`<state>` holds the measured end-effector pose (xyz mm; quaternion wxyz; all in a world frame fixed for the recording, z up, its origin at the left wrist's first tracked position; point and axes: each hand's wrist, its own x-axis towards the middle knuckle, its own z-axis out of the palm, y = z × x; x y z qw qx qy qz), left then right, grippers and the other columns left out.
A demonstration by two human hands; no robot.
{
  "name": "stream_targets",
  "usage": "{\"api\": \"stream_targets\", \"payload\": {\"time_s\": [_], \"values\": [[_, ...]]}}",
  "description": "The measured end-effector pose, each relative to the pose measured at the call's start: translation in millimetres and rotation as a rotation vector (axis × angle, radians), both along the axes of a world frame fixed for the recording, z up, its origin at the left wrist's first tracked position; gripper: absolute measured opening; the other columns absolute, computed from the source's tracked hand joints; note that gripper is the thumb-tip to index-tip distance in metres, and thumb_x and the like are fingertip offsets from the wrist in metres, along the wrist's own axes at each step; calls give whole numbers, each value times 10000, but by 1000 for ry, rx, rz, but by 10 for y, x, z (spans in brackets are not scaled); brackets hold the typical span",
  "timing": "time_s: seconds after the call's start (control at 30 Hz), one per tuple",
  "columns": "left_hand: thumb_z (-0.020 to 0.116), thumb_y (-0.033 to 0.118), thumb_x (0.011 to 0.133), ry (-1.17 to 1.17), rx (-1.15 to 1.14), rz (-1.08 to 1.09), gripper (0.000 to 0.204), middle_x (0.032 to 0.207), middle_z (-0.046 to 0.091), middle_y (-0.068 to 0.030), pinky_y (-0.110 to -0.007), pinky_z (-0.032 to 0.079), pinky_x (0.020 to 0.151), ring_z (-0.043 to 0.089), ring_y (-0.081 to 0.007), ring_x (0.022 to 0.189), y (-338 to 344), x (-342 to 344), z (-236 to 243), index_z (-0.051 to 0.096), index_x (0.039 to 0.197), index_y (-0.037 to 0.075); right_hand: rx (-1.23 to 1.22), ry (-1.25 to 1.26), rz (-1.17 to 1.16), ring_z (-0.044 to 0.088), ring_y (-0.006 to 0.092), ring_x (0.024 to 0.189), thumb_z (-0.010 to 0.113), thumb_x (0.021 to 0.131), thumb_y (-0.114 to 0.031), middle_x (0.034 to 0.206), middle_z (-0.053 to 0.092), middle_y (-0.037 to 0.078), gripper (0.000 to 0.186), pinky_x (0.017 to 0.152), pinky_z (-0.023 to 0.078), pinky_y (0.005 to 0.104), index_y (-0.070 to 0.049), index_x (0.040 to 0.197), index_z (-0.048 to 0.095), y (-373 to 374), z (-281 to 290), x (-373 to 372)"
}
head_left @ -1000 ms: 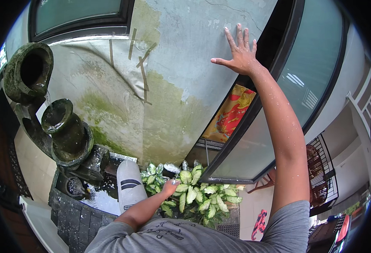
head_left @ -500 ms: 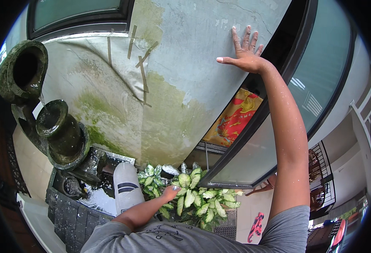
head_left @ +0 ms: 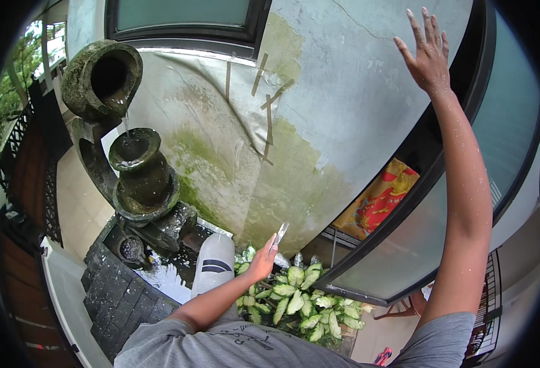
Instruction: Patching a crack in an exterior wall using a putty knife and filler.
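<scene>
My left hand [head_left: 262, 262], low and near the middle, is closed around a small metal scraper [head_left: 281, 233]. Its shiny flat blade points up toward the wall, and the fingers hide the rest of it. High on the right, my right hand [head_left: 429, 61] is open, fingers spread, over the pale blue wall [head_left: 356, 80]; whether the palm touches it I cannot tell. White specks dot my right arm. The wall's paint is worn, with greenish patches, a crack and bare spots. A loose sheet [head_left: 202, 110] is fixed to it with brown tape strips.
At left, a stone jar fountain [head_left: 138, 165] pours water into a dark basin. Leafy variegated plants [head_left: 300, 294] grow at the wall's foot. An open frosted-glass window [head_left: 399, 257] juts out beside my right arm. A dark-framed window [head_left: 184, 18] sits above.
My view has swung left. My left hand has risen from the plants, and the scraper's blade now shows. My right hand remains spread high at the wall.
</scene>
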<state>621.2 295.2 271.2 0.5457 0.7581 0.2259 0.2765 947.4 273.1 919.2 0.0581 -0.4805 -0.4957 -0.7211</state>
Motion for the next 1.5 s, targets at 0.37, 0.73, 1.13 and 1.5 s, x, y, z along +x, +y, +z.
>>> {"api": "stream_targets", "payload": {"time_s": [0.37,0.73,1.13,1.5], "values": [[548,152,1100,-385,659,401,508,1044,655,-282,-491,522,874,649,-473,964,1806,206,3103,482,1602,112,147,-94,74,188,142,1637,263,997,-822,1779,202,-107,774,1362,102,484,-473,1684,203,247,-72,315],[546,290,1110,-313,950,614,429,977,699,-234,-519,539,858,689,-433,943,2725,584,4188,597,1512,151,166,-73,43,244,148,1622,286,1011,-801,1763,252,-112,733,1355,156,497,-482,1670,250,253,-134,412],[545,326,1112,-196,947,585,423,1035,733,-289,-517,542,869,692,-483,980,2942,519,4772,601,1513,205,169,-40,20,280,153,1611,322,1022,-777,1751,293,-100,703,1351,183,495,-477,1657,296,238,-103,516],[512,341,1122,-54,998,538,428,1010,730,-245,-525,549,875,698,-441,980,2677,494,4476,590,1530,235,176,-38,14,295,179,1608,328,1026,-770,1750,306,-73,699,1346,186,501,-469,1656,308,217,-108,540]]}}
